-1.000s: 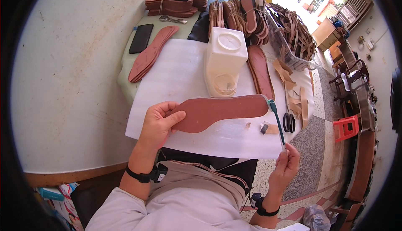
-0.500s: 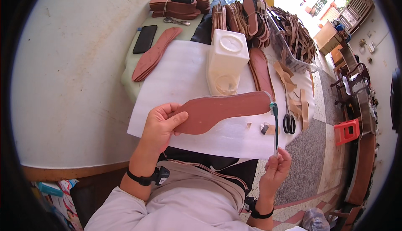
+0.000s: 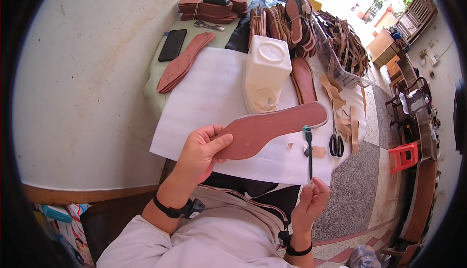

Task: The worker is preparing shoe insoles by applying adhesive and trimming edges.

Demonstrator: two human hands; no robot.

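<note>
A reddish-brown shoe sole (image 3: 272, 128) is pinched at its left end by my left hand (image 3: 205, 152), thumb on top. A pale wet-looking line follows its far edge and rounded right end. My right hand (image 3: 312, 199) grips the light handle end of a toothbrush (image 3: 309, 153) with a dark green neck. Its bristles meet the near edge of the sole close to the right end. Behind the sole stands a white plastic container (image 3: 269, 71) with a round opening low on its near side. Another brown sole piece (image 3: 304, 79) lies right of the container.
White sheeting (image 3: 194, 102) covers the table. Stacked soles (image 3: 187, 61), a black phone (image 3: 172, 45) and a watch (image 3: 208, 25) lie at left. Bundled soles (image 3: 279, 22) and a clear bin of brown strips (image 3: 343, 44) stand behind. Black-handled scissors (image 3: 336, 144) and tan scraps (image 3: 354, 129) lie at right.
The toothbrush head has moved left, from the sole's right tip along to its near edge. My left hand and the sole have shifted right, with the sole's right end tilting slightly farther away.
</note>
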